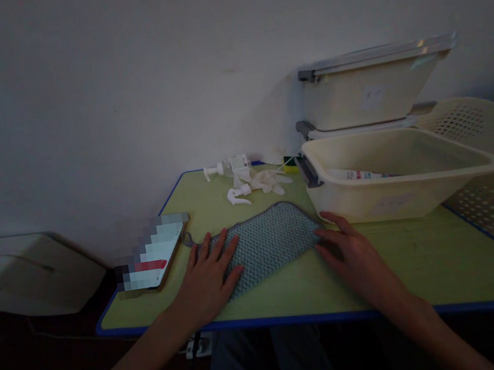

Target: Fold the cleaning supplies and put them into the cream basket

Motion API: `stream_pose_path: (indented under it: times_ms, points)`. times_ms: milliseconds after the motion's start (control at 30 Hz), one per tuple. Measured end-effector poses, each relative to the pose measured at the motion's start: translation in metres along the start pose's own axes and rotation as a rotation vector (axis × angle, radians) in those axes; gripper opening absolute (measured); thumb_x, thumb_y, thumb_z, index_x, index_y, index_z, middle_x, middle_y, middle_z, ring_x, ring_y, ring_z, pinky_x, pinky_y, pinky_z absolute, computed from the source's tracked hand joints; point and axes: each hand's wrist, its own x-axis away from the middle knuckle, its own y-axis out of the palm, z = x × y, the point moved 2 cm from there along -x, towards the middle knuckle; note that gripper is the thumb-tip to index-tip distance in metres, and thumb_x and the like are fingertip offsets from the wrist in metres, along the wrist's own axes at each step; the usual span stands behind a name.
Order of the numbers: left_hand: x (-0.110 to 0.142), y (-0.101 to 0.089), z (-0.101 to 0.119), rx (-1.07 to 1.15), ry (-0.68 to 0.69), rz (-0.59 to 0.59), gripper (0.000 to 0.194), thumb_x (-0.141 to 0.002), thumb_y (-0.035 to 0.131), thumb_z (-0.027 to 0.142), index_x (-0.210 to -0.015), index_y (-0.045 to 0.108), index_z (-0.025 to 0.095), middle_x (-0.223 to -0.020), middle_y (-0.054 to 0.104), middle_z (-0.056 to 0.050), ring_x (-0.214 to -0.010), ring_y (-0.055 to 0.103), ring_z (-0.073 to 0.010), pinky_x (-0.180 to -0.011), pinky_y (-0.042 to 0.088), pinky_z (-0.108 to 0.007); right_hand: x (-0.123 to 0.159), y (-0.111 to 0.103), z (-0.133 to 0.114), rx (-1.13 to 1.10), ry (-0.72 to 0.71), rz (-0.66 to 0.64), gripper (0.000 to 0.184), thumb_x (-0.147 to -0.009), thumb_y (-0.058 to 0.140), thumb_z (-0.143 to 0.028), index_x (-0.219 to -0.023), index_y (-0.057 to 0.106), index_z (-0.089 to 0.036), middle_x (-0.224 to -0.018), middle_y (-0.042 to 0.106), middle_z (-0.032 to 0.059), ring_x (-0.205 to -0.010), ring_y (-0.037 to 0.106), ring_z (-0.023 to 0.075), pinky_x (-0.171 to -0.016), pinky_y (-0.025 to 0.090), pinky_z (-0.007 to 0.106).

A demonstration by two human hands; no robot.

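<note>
Person's left hand [213, 270] flat on a blue cloth [269, 243], fingers spread wide, right hand [353, 256] at its right edge, thumb and fingers apart, cloth (knitted, dark-edged) lying on a green table [426, 263], between tablet [164, 253] and cream bin [360, 198]

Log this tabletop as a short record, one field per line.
Cloth: blue-green mesh cloth, laid out on the table
Left hand: palm down on its left part, fingers spread
Right hand: fingertips at its right edge
Beyond cloth: clear pump bottle on its side
Left side: device with lit screen, partly pixelated
Right side: open cream bin, printed packet inside
</note>
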Motion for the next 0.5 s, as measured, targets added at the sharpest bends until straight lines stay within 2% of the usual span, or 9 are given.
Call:
stream_pose_path:
  times_ms: [100, 167, 233, 333, 400, 500]
  points:
    - [0.003, 0.001, -0.001, -0.018, -0.022, 0.038, 0.051, -0.093, 0.026, 0.047, -0.139, 0.028, 0.025, -0.147, 0.026, -0.007, -0.132, 0.023, -0.0364, -0.101, 0.024, -0.062, -0.003, 0.003, 0.001, -0.001, 0.004, -0.031, 0.028, -0.079, 0.049, -0.020, -0.100, 0.064, -0.011, -0.125, 0.050, 0.0217, -0.106, 0.057, 0.0317, -0.089, 0.046, 0.054]
    - [0.005, -0.003, -0.004, -0.022, 0.009, 0.063, 0.049, -0.094, 0.026, 0.043, -0.139, 0.027, 0.026, -0.147, 0.026, -0.007, -0.133, 0.022, -0.0349, -0.102, 0.022, -0.062, -0.005, 0.003, 0.000, -0.022, -0.018, -0.054, 0.031, -0.079, 0.049, -0.019, -0.105, 0.062, -0.011, -0.126, 0.051, 0.0208, -0.109, 0.055, 0.0312, -0.091, 0.044, 0.055]
    - [0.007, -0.009, -0.007, -0.010, 0.138, 0.012, 0.047, -0.095, 0.025, 0.039, -0.141, 0.021, 0.029, -0.148, 0.023, -0.004, -0.135, 0.020, -0.0300, -0.106, 0.019, -0.058, -0.009, 0.001, -0.002, -0.037, -0.054, -0.083, 0.034, -0.079, 0.048, -0.018, -0.110, 0.059, -0.012, -0.124, 0.054, 0.0184, -0.111, 0.054, 0.0286, -0.094, 0.043, 0.053]
    - [0.009, -0.018, -0.010, 0.016, 0.347, -0.139, 0.048, -0.095, 0.024, 0.038, -0.141, 0.011, 0.033, -0.149, 0.018, 0.000, -0.137, 0.015, -0.0228, -0.109, 0.017, -0.050, -0.015, -0.004, -0.007, -0.017, -0.089, -0.110, 0.036, -0.081, 0.047, -0.017, -0.115, 0.056, -0.010, -0.121, 0.057, 0.0178, -0.111, 0.055, 0.0266, -0.095, 0.044, 0.050]
    - [0.007, -0.021, -0.009, 0.023, 0.369, -0.177, 0.048, -0.096, 0.023, 0.038, -0.141, 0.009, 0.034, -0.149, 0.017, 0.000, -0.137, 0.013, -0.0220, -0.110, 0.016, -0.049, -0.020, -0.006, -0.010, 0.011, -0.113, -0.102, 0.037, -0.082, 0.047, -0.018, -0.117, 0.054, -0.010, -0.121, 0.056, 0.0179, -0.110, 0.055, 0.0268, -0.094, 0.044, 0.050]
    - [-0.004, -0.019, 0.005, 0.037, 0.319, -0.166, 0.046, -0.096, 0.020, 0.039, -0.141, 0.016, 0.031, -0.149, 0.017, -0.001, -0.137, 0.014, -0.0231, -0.109, 0.018, -0.050, -0.032, -0.008, -0.016, 0.055, -0.162, -0.065, 0.037, -0.084, 0.046, -0.019, -0.119, 0.054, -0.012, -0.124, 0.055, 0.0167, -0.112, 0.054, 0.0270, -0.094, 0.044, 0.049]
